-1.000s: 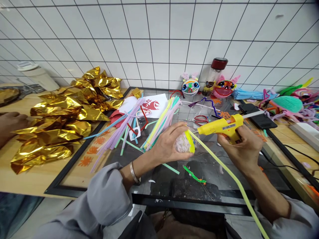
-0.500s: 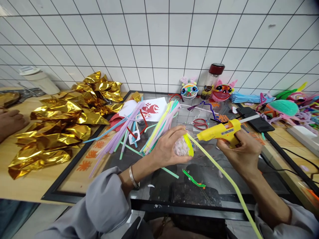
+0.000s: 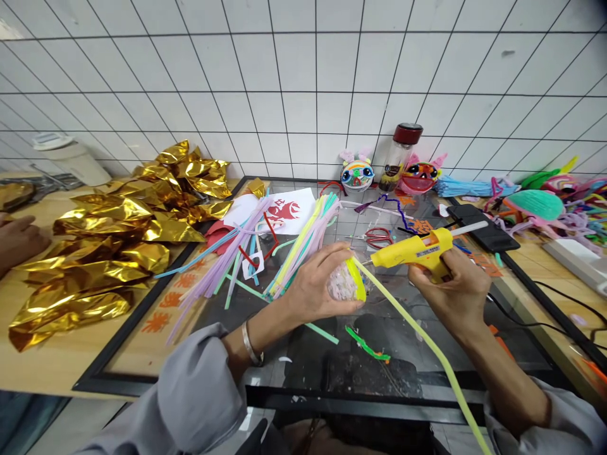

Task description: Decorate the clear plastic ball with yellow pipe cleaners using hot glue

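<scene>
My left hand (image 3: pixel 317 284) is closed round a small pale ball of coiled pipe cleaner (image 3: pixel 342 284) with a yellow-green band on its right side. From that band a long yellow-green pipe cleaner (image 3: pixel 417 335) runs down to the lower right. My right hand (image 3: pixel 450 289) grips a yellow hot glue gun (image 3: pixel 417 249). Its nozzle points left and ends just beside the ball's band. A white glue stick pokes out of the gun's back.
Loose pipe cleaners (image 3: pixel 265 249) fan across the glass table top (image 3: pixel 408 354). Crumpled gold foil (image 3: pixel 118 234) lies at left beside another person's hand (image 3: pixel 16 240). Red scissors (image 3: pixel 377 237), painted masks (image 3: pixel 356 175), a jar (image 3: pixel 401 148) and a black phone (image 3: pixel 478 224) stand behind.
Both hands with the ball and the glue gun have shifted slightly left and down in view. The grips are the same, and the nozzle stays by the band.
</scene>
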`<action>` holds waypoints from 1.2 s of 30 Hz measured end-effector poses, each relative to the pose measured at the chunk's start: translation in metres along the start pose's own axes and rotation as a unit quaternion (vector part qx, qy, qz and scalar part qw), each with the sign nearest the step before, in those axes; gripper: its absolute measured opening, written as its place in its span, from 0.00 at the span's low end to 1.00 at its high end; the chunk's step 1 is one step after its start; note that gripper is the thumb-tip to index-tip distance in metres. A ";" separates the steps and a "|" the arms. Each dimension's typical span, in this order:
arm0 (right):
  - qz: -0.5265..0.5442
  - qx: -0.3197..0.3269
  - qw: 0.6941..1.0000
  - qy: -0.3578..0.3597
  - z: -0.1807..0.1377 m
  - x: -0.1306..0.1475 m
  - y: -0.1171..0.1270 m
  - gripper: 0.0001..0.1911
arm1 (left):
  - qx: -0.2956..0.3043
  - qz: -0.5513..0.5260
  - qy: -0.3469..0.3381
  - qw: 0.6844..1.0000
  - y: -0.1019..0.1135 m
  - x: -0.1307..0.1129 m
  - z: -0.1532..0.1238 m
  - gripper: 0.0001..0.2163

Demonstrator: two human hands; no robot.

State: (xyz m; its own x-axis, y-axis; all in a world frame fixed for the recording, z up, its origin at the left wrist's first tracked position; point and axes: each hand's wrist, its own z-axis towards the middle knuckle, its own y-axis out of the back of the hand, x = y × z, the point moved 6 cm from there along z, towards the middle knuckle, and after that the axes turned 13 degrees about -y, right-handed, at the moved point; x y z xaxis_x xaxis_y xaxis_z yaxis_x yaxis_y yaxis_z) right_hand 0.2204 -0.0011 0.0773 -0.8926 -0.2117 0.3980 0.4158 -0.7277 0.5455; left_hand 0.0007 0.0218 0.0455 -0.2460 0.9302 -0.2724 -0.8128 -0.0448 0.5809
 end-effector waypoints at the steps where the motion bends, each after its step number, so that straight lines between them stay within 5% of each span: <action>1: 0.001 -0.001 1.000 0.001 0.000 0.000 0.000 0.18 | 0.000 0.002 -0.001 1.000 0.000 0.000 0.000 0.32; 15: -0.022 0.061 0.987 -0.144 0.004 -0.018 -0.007 0.16 | 0.007 -0.001 0.008 1.000 0.000 0.001 0.000 0.32; 23: -0.146 0.181 0.948 -0.217 0.011 -0.046 -0.024 0.16 | -0.004 0.007 0.003 1.000 0.001 0.001 -0.001 0.33; 29: -0.287 0.270 0.897 -0.200 0.003 -0.059 -0.036 0.18 | -0.024 -0.007 0.006 1.000 0.000 0.003 -0.002 0.34; 36: -0.328 0.233 0.908 -0.116 -0.002 -0.060 -0.035 0.24 | -0.028 -0.043 0.061 0.997 -0.002 0.008 -0.004 0.33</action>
State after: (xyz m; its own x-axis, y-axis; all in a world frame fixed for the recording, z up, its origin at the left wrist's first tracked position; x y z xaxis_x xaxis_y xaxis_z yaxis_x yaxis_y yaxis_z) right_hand 0.2590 0.0357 0.0333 -0.9366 0.3503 -0.0092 -0.1143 -0.2806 0.9530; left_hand -0.0018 0.0278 0.0394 -0.2345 0.8802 -0.4125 -0.8612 0.0087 0.5082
